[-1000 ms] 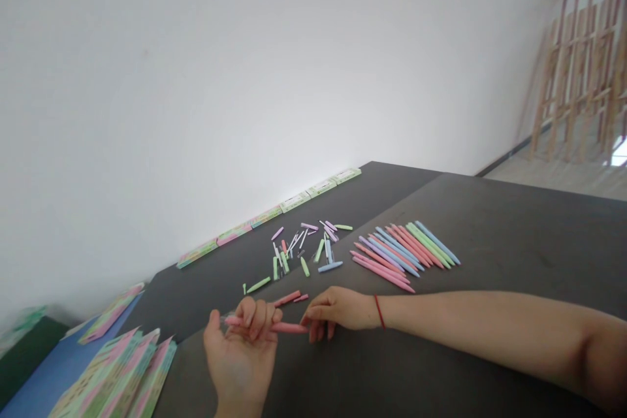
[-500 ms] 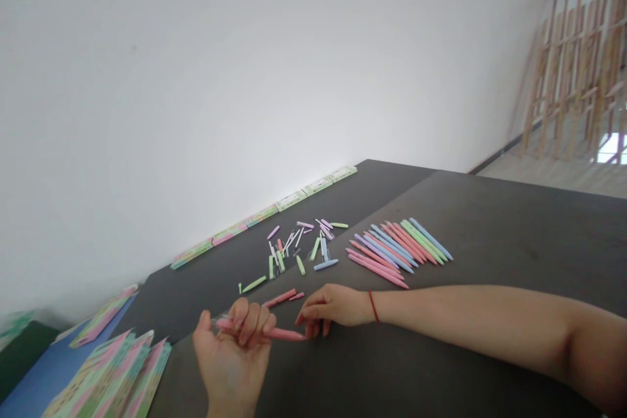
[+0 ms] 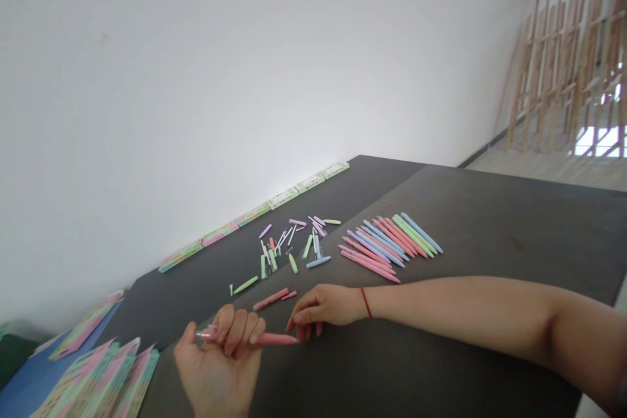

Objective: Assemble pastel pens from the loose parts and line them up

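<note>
My left hand point(image 3: 220, 359) is closed around a pink pen point(image 3: 277, 338), its palm turned up. The pen lies nearly level, with a clear part at its left end near my thumb. At the pen's pointed right end, the bent fingers of my right hand point(image 3: 318, 308) meet the tip; their exact hold is partly hidden. A red cord circles the right wrist. Just beyond my hands lie a pink pen barrel point(image 3: 271, 299) and a short pink piece point(image 3: 289, 295).
Farther back are scattered green, purple and blue pen parts point(image 3: 292, 264) with thin white refills. To the right lies a row of pastel pens point(image 3: 386, 241) on the dark table point(image 3: 465, 235). Flat packs point(image 3: 284, 198) line the wall; more packs point(image 3: 112, 379) lie at left.
The whole view has shifted slightly, so things appear farther left. Both hands stay at the pink pen, and its clear end shows more plainly beside my left thumb.
</note>
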Available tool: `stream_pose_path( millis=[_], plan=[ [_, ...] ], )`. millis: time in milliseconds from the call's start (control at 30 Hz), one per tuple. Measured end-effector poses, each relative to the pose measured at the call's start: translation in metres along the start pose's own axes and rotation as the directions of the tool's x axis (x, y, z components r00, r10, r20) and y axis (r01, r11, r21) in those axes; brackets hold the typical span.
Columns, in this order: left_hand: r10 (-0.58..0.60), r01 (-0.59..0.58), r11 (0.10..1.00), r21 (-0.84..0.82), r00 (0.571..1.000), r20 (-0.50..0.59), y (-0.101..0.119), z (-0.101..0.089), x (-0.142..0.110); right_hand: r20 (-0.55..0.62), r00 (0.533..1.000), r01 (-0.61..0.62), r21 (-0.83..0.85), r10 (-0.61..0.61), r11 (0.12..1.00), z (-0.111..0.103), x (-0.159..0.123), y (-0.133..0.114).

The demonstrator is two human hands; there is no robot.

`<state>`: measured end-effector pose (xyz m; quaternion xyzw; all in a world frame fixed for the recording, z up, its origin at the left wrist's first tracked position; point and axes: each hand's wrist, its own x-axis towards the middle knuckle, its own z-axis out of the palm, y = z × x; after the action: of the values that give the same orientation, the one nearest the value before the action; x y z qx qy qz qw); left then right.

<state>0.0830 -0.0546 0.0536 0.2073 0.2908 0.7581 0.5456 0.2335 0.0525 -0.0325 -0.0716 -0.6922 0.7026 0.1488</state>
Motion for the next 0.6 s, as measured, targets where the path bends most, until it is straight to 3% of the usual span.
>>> stream_pose_path(
  millis=[300, 600],
  plan=[
    [-0.031, 0.031, 1.000, -0.006, 0.999, -0.006, -0.0079, 0.0005, -0.0032, 0.105, 0.994, 0.024, -0.060, -0.018, 0.998, 0.0036, -0.0036, -0.0045],
    [-0.078, 0.079, 0.997, 0.025, 0.996, -0.039, -0.0103, -0.0031, -0.0052, 0.125, 0.992, 0.008, -0.019, -0.006, 1.000, 0.0084, -0.0010, -0.0029]
  ],
)
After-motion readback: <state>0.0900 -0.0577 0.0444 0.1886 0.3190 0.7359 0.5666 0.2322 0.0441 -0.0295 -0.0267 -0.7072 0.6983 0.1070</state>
